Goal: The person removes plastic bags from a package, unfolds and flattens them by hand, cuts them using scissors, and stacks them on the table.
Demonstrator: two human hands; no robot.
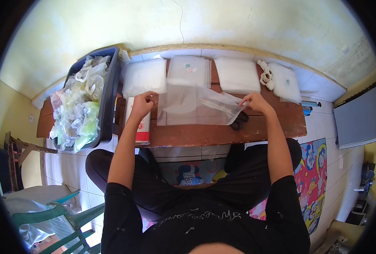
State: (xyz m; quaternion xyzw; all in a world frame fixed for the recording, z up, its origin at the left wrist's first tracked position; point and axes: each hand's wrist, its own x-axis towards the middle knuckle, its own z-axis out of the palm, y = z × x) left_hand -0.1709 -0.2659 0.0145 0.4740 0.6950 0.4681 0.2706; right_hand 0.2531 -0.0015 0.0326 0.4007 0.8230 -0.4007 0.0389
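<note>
One clear plastic bag (183,112) spans between both hands (143,105) (258,103), which pinch its opposite edges.

Both forearms (125,148) forward, left hand (143,105) and right hand (258,103) apart, fingers (246,100) pinched.

"What are the hands doing?"
"The right hand (255,103) pinches one end of a clear bag (183,113); the left hand (144,105) is at the other end, its grip hard to make out."
"And around the bag?"
"Scissors (239,122) by its right end, stacks of clear plastic (238,75) beyond it, a dark tub (115,70) heaped with filmy plastic (78,101) left of it."
</note>
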